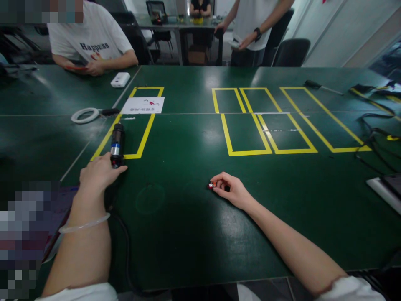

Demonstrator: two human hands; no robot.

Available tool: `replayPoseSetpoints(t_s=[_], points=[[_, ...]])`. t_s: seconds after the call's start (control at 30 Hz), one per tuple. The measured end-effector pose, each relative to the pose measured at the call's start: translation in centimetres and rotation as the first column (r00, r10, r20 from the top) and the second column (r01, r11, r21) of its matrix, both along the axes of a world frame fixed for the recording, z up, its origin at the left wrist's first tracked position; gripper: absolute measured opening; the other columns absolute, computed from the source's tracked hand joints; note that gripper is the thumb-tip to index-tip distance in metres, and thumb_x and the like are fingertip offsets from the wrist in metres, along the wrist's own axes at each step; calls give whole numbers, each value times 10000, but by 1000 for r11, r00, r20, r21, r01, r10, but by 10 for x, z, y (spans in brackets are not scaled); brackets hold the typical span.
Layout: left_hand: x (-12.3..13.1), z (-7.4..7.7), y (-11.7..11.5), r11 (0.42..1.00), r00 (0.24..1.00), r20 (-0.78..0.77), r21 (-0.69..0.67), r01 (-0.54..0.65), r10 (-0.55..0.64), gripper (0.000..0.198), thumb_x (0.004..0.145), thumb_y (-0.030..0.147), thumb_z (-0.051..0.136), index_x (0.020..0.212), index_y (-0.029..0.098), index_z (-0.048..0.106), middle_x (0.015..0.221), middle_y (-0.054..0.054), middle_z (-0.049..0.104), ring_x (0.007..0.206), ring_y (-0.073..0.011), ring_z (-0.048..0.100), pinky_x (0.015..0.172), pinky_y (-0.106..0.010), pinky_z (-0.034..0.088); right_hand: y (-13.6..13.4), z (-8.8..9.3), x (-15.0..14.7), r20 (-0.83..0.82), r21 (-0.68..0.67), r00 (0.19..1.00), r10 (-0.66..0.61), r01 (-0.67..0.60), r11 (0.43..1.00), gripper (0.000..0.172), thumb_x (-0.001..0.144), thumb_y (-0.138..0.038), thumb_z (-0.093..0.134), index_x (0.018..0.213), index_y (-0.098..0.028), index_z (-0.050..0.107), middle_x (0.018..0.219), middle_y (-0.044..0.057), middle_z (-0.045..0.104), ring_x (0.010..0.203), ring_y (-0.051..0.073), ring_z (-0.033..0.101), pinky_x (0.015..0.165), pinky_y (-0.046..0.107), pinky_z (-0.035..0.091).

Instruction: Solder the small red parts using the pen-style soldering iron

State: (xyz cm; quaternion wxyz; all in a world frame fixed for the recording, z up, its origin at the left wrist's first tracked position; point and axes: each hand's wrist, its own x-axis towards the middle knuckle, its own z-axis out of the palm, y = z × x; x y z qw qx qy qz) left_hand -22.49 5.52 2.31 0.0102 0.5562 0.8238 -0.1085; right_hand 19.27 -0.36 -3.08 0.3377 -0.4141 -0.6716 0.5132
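Note:
My left hand [99,172] is at the near end of a black electric screwdriver [117,140] with a blue and silver band. Its thumb and fingers lie around that end, though the fingers are partly hidden. A black cord [128,246] runs from under the hand toward the table's near edge. My right hand [230,189] rests low over the green table [188,234], with thumb and fingertips pinching a small red and silver piece [211,185]. That piece is too small to name.
Yellow tape outlines [232,153] mark the table. A white card [143,105], white coil [85,115], white box [120,80] and screwdriver [322,87] lie farther back. Black cables [371,133] spread at right. A person [90,37] sits opposite; another [255,25] stands behind.

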Motion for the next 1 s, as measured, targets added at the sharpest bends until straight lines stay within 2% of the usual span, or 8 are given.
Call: replayPoseSetpoints(t_s=[0.07, 0.23, 0.37, 0.5, 0.63, 0.77, 0.87, 1.0], points=[[-5, -2, 1, 999, 1000, 13, -47, 7, -7, 587, 835, 544, 492, 1260, 139, 463, 1237, -160, 561, 1013, -296, 562, 797, -406, 477, 0, -1, 1, -1, 2, 1000, 4, -4, 1000, 216, 831, -199, 629, 1045, -169, 634, 776, -7, 567, 597, 92, 479, 562, 231, 408], [-1, -3, 1, 1000, 999, 44, -17, 16, -15, 607, 803, 487, 546, 1300, 154, 439, 1266, -173, 534, 1071, -322, 573, 811, -396, 478, 0, -3, 1, 3, 10, 1000, 12, -12, 1000, 201, 835, -196, 632, 1034, -170, 642, 775, -7, 569, 594, 90, 480, 562, 232, 407], [18, -2, -2, 999, 998, 68, 49, -4, 1, 670, 785, 508, 552, 1331, 141, 425, 1283, -191, 496, 1148, -376, 547, 866, -454, 479, 1, -1, 0, 3, 6, 1000, 10, -10, 1000, 195, 837, -200, 635, 1030, -174, 645, 766, -9, 566, 591, 91, 483, 559, 230, 411], [43, -4, -6, 994, 995, 98, 111, 6, -17, 736, 771, 570, 543, 1343, 126, 414, 1256, -202, 475, 1103, -406, 568, 865, -493, 486, 1, -3, 0, -19, 57, 1000, -7, 8, 998, 168, 841, -214, 640, 1005, -183, 654, 874, 22, 595, 653, 102, 526, 585, 236, 436], [71, -8, -14, 986, 984, 145, 146, 83, -105, 735, 789, 558, 530, 1367, 124, 396, 1210, -196, 487, 1069, -384, 579, 839, -468, 502, 1, -5, -2, -12, 47, 1000, -27, 28, 999, 158, 844, -229, 644, 994, -179, 653, 814, 9, 585, 635, 101, 519, 567, 234, 427], [107, -12, -27, 958, 949, 190, 193, 214, -250, 724, 824, 531, 504, 1409, 129, 361, 1192, -183, 493, 1025, -339, 598, 799, -430, 519, 1, -5, -2, -26, 47, 999, -46, 47, 998, 165, 851, -243, 638, 1003, -180, 642, 803, 7, 578, 640, 105, 520, 566, 236, 429], [138, -15, -38, 921, 899, 237, 222, 320, -369, 723, 830, 511, 521, 1429, 146, 344, 1217, -155, 485, 1013, -297, 606, 784, -388, 528, 1, -5, -1, -23, 79, 998, -63, 64, 995, 167, 853, -249, 635, 1007, -186, 629, 829, 16, 587, 654, 111, 529, 577, 243, 443], [177, -18, -51, 864, 808, 317, 272, 424, -496, 730, 821, 485, 581, 1428, 155, 347, 1222, -129, 496, 1065, -272, 589, 842, -363, 523, 2, -5, 0, -11, 138, 995, -100, 101, 985, 163, 857, -231, 619, 1014, -195, 599, 892, 32, 606, 686, 123, 553, 595, 254, 457]])
